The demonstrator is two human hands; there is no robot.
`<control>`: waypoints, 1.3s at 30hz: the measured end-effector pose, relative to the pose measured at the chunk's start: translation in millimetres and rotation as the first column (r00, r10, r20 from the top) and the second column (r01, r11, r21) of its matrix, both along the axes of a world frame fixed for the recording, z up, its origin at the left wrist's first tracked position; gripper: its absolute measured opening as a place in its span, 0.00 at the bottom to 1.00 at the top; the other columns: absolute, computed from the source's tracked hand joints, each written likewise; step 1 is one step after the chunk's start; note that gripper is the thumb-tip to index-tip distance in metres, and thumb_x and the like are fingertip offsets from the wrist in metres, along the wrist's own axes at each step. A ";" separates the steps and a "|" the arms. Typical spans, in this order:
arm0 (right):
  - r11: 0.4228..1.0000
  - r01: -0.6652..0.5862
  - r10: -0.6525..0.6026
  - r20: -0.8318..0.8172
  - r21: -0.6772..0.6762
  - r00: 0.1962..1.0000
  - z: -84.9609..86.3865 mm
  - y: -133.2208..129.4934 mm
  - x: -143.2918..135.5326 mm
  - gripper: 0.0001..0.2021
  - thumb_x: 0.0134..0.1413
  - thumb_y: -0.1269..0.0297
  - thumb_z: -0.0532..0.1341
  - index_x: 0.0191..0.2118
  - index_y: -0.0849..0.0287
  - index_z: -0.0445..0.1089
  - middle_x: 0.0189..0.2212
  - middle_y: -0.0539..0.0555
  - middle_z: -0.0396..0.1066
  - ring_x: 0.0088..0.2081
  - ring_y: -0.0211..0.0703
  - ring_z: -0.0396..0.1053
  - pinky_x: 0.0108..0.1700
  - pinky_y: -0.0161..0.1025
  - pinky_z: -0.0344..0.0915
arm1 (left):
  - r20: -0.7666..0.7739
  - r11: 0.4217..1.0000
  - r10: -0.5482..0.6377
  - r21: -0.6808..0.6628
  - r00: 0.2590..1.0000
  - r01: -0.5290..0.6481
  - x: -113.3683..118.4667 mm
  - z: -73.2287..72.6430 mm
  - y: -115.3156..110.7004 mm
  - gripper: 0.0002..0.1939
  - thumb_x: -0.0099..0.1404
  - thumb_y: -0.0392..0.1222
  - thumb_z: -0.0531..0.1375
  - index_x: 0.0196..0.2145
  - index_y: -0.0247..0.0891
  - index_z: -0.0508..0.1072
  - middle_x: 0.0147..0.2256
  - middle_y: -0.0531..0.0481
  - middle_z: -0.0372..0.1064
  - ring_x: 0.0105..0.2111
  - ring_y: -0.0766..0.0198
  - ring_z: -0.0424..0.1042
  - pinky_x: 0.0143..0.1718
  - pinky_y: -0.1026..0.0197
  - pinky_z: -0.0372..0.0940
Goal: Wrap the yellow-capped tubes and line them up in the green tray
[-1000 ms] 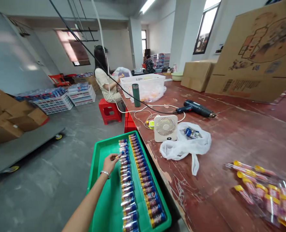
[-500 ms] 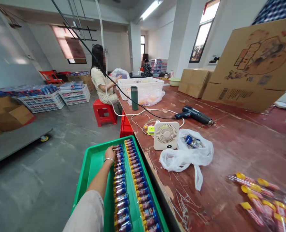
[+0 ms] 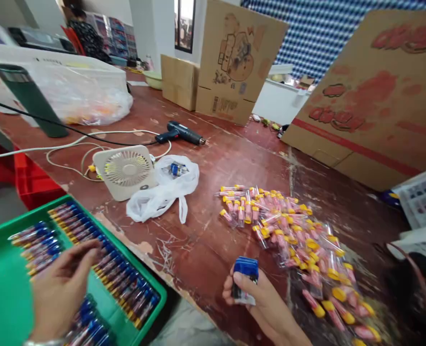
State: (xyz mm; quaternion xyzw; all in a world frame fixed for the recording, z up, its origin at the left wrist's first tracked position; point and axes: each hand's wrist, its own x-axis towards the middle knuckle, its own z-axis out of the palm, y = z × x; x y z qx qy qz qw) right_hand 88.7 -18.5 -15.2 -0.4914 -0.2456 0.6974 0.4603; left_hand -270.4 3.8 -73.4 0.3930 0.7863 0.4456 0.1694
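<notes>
My left hand (image 3: 63, 288) hovers over the green tray (image 3: 117, 235), its fingers loosely bent and apart from the thumb, with nothing visible in it. Beneath and beside it, small clear tubes with yellow and blue ends (image 3: 124, 276) lie in two rows; the hand hides part of one row. My right hand (image 3: 259, 293), above the red-brown table (image 3: 205, 245), grips a stack of small flat printed wrappers (image 3: 246, 278), blue at the top and clear at the bottom. To its right spreads a loose heap of clear tubes with yellow caps and pink contents (image 3: 288, 228).
A white fan (image 3: 126, 170), a plastic bag (image 3: 173, 187) with blue-labelled pieces and a heat gun (image 3: 182, 133) stand mid-table. A green flask (image 3: 32, 101) is at left. Cardboard boxes (image 3: 237, 62) line the back. A cable (image 3: 72, 127) crosses the table; a person (image 3: 85, 36) sits far behind.
The view has swung right and down. My left hand, earlier at the far end of a tube row, is now raised over the tray. My right hand with the wrapper stack has come into view.
</notes>
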 end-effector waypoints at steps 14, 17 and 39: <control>0.963 0.267 -0.265 -0.071 0.031 0.962 -15.5 -17.4 34.9 0.17 0.36 0.60 0.76 0.31 0.58 0.72 0.25 0.48 0.71 0.29 0.40 0.66 0.33 0.36 0.63 | 0.587 0.644 -0.681 0.196 0.438 0.739 265.6 54.7 -24.1 0.08 0.56 0.42 0.66 0.23 0.38 0.73 0.23 0.52 0.69 0.24 0.64 0.66 0.27 0.65 0.62; 0.975 0.198 -0.194 -0.044 0.100 0.980 -13.4 -16.7 46.2 0.15 0.38 0.58 0.75 0.29 0.60 0.71 0.21 0.47 0.67 0.24 0.38 0.61 0.27 0.35 0.58 | 0.642 0.574 -0.682 0.174 0.350 0.800 266.9 60.6 -19.9 0.08 0.60 0.43 0.63 0.25 0.38 0.74 0.23 0.51 0.72 0.23 0.64 0.66 0.26 0.65 0.61; 0.864 0.498 -0.491 -0.104 0.070 0.865 -4.1 3.6 76.0 0.20 0.33 0.61 0.76 0.20 0.58 0.63 0.15 0.42 0.57 0.19 0.33 0.53 0.22 0.34 0.55 | -0.338 0.435 -0.843 0.027 0.418 0.900 246.8 42.4 83.7 0.11 0.69 0.38 0.53 0.47 0.43 0.71 0.47 0.45 0.69 0.46 0.56 0.68 0.49 0.53 0.64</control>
